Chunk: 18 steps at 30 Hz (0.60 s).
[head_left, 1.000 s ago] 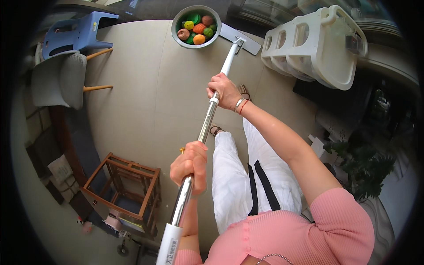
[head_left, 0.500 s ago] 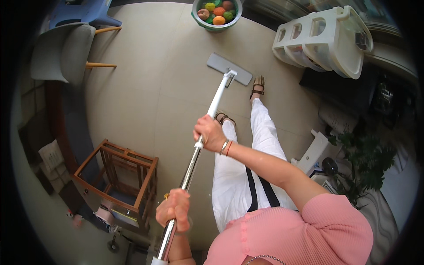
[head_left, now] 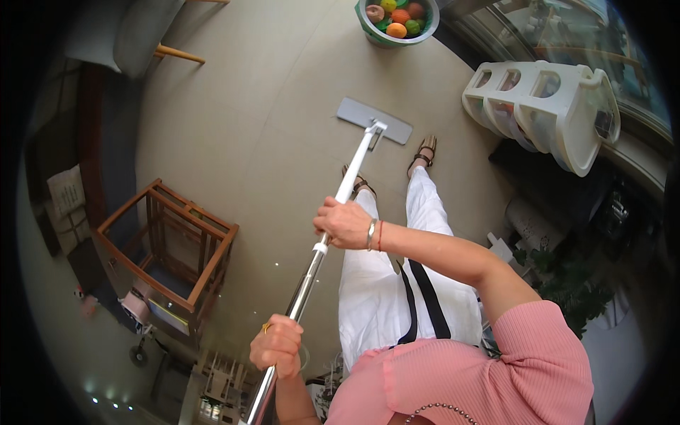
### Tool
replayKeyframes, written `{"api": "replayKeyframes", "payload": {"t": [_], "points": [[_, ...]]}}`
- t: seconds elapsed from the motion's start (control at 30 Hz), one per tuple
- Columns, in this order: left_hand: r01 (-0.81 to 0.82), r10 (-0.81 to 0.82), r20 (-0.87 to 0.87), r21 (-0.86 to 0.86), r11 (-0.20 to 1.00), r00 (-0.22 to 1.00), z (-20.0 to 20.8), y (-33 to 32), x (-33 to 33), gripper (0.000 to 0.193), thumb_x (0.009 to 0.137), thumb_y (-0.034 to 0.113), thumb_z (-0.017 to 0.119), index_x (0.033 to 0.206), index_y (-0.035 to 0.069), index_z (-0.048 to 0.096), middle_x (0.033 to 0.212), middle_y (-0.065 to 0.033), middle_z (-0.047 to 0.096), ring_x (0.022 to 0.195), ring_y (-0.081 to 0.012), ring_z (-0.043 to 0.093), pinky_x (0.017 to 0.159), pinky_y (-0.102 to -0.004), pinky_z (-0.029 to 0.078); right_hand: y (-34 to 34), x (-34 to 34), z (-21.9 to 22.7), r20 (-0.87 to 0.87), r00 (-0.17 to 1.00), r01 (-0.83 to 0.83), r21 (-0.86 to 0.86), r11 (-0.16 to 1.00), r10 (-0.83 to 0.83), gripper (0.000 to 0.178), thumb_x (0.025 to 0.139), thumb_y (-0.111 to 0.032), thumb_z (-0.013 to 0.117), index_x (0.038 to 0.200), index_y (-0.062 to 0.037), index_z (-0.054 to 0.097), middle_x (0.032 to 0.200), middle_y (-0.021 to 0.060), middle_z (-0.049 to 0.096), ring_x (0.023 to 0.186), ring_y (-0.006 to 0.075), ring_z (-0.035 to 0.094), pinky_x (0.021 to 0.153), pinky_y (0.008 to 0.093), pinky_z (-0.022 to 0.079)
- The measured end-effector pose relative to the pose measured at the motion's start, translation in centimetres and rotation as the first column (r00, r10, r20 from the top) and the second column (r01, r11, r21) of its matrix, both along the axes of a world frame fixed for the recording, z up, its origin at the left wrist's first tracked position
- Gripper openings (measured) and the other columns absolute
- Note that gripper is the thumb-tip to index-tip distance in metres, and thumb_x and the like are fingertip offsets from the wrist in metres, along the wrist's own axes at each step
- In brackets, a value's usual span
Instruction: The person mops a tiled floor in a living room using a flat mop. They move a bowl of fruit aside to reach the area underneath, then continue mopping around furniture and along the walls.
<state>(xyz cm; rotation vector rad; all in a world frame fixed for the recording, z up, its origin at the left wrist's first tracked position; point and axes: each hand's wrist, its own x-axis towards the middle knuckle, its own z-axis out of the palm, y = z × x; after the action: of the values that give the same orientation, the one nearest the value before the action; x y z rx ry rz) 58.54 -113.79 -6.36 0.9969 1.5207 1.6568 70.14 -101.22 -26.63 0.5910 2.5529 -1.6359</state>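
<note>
A flat mop with a grey rectangular head rests on the floor just ahead of my feet. Its pole, white toward the head and chrome farther back, slants down to the lower left. My right hand is wrapped round the white part, just above a white collar. Lower down, my left hand grips the chrome part, a ring on one finger. Both hands are closed on the pole.
A bucket of colourful toy fruit or balls stands far ahead. To the right are a white bin rack and a plant. On the left are a grey chair and a wooden frame cart over the beige floor.
The view has turned, so the bucket and rack sit farther right and the chair is more cut off. Both hands keep their hold, and the mop head stays near my feet.
</note>
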Motion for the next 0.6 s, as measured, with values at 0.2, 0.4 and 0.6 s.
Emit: {"api": "replayKeyframes", "payload": {"t": [0.2, 0.4, 0.6], "points": [[0.087, -0.089, 0.077, 0.036, 0.996, 0.993, -6.3, 5.3, 2.3, 0.026, 0.081, -0.003, 0.048, 0.062, 0.008, 0.035, 0.051, -0.0013, 0.04, 0.044, -0.0131, 0.037, 0.057, -0.0347, 0.046, 6.2, 5.0, -5.2, -0.027, 0.977, 0.211, 0.267, 0.94, -0.212, 0.012, 0.077, -0.018, 0.07, 0.075, -0.0133, 0.059, 0.077, 0.002, 0.055, 0.084, 0.0225, 0.055, 0.059, 0.0378, 0.047], [0.264, -0.271, 0.12, 0.072, 0.962, 0.955, -9.3, 8.6, 1.2, 0.032, 0.085, -0.003, 0.051, 0.062, 0.008, 0.032, 0.053, -0.0015, 0.042, 0.046, -0.0144, 0.04, 0.06, -0.0381, 0.048, 8.9, 5.7, -7.8, -0.093, 0.892, 0.447, 0.333, 0.83, -0.443, 0.019, 0.081, -0.017, 0.068, 0.071, -0.0085, 0.054, 0.075, 0.0047, 0.053, 0.082, 0.0261, 0.054, 0.06, 0.0384, 0.045], [0.234, -0.232, 0.097, -0.01, 0.972, 0.968, -6.1, 4.9, -2.9, 0.035, 0.087, 0.002, 0.055, 0.06, 0.008, 0.032, 0.054, -0.0007, 0.043, 0.048, -0.0137, 0.041, 0.058, -0.0364, 0.047, 3.5, 0.6, -7.0, -0.148, 0.856, 0.516, 0.298, 0.803, -0.495, 0.019, 0.077, -0.014, 0.067, 0.068, -0.0095, 0.051, 0.074, 0.0041, 0.052, 0.079, 0.026, 0.053, 0.057, 0.0392, 0.042]]}}
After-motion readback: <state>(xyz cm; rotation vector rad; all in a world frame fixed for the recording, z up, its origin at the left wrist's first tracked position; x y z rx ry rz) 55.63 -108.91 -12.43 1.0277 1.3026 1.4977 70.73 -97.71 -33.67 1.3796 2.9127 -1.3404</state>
